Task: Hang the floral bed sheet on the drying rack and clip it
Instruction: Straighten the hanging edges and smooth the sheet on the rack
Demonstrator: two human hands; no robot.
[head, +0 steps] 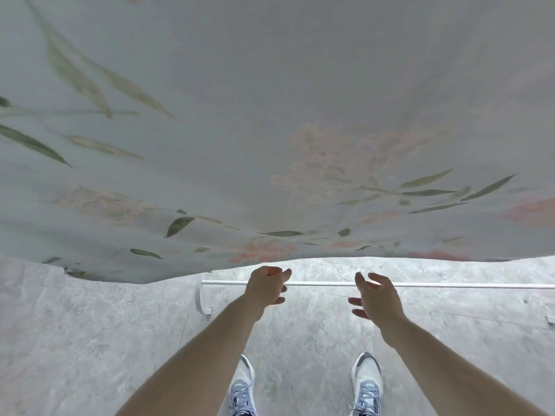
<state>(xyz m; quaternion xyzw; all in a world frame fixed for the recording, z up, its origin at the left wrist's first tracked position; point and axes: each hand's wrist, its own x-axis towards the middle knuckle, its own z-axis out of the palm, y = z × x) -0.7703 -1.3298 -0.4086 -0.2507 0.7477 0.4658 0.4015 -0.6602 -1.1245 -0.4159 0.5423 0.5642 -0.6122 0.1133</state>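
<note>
The floral bed sheet, pale grey-blue with green leaves and pink flowers, fills the upper two thirds of the view and hangs with its lower edge just above my hands. A white bar of the drying rack runs across below that edge. My left hand is held over the bar with fingers loosely curled and holds nothing. My right hand is beside it, fingers spread and relaxed, and grips nothing. Neither hand touches the sheet. No clip is in view.
The rack's curved white foot stands on the grey marbled floor left of my hands. My two pale blue and white shoes are at the bottom of the view.
</note>
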